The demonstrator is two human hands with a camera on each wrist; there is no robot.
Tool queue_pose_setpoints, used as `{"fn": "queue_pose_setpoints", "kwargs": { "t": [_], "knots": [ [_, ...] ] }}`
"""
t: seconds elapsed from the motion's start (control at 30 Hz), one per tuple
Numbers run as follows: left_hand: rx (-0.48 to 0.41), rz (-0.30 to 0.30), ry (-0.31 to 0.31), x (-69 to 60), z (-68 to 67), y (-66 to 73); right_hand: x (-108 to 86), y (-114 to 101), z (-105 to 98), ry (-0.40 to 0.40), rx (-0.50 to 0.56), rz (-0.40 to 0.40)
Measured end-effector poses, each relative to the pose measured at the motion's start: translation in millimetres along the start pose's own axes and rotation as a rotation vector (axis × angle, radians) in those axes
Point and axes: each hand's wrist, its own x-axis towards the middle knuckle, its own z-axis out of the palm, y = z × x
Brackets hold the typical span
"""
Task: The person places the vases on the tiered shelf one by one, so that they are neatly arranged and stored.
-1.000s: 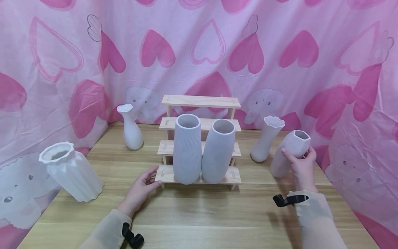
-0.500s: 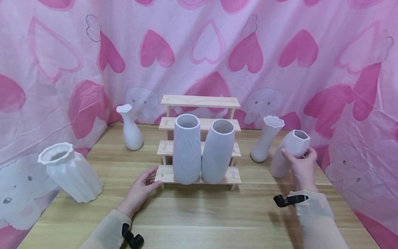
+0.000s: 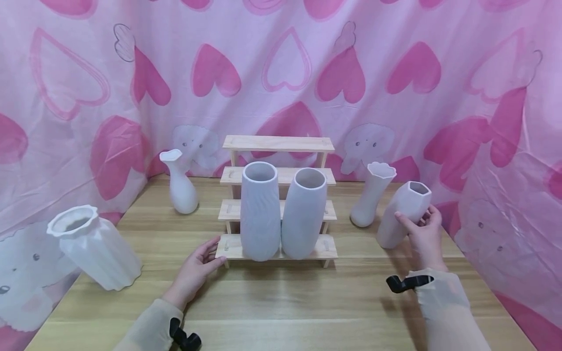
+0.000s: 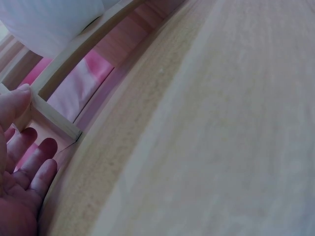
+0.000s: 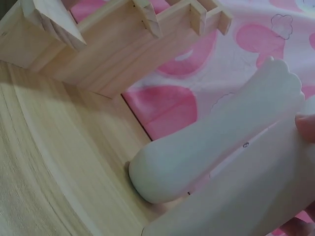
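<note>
My right hand (image 3: 425, 237) grips a white vase with an angular mouth (image 3: 401, 214), thumb on its near side and fingers round the right. In the right wrist view this vase (image 5: 246, 196) stands beside a scallop-rimmed vase (image 5: 216, 132). At the left end of the lowest step of a wooden tiered stand (image 3: 278, 143), my left hand (image 3: 193, 270) holds the corner. The left wrist view shows the thumb against the step's edge (image 4: 59, 73) and the other fingers bent below. Two tall white vases, one textured (image 3: 260, 214) and one smooth (image 3: 305, 214), stand on that lowest step.
A slim-necked white vase (image 3: 182, 190) stands at the back left of the wooden table (image 3: 281, 312). Nearer on the left is a wide pleated white vase (image 3: 101, 253). A pink heart-patterned curtain (image 3: 246, 112) surrounds the table's back and sides.
The head view has shifted slightly, so the scene sits a little further left in it. Both hands keep their places on the stand and the angular vase.
</note>
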Motion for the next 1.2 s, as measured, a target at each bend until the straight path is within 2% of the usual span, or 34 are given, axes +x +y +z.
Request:
{"fn": "queue_pose_setpoints", "kwargs": {
  "t": [0.37, 0.6, 0.67, 0.77, 0.97, 1.2],
  "knots": [
    [0.015, -0.028, 0.0, 1.5, -0.9, -3.1, -4.4, 1, -2, 0.046, -0.061, 0.011],
    [0.007, -0.026, -0.003, 1.1, -1.2, -0.1, -16.9, -13, -7, 0.035, -0.114, -0.056],
    [0.009, -0.026, 0.0, 2.5, -1.8, -3.7, -21.7, -20, -7, 0.035, -0.117, -0.086],
    [0.008, -0.021, -0.001, 2.9, -1.9, -4.2, -28.0, -32, -7, 0.011, -0.106, -0.123],
    [0.021, -0.011, 0.001, 2.5, -1.2, -4.0, -41.4, -59, 0, -0.062, -0.15, -0.212],
    [0.006, 0.005, 0.006, 2.5, -0.4, -5.3, -47.1, -87, 24, -0.244, -0.042, -0.341]
  ]
}}
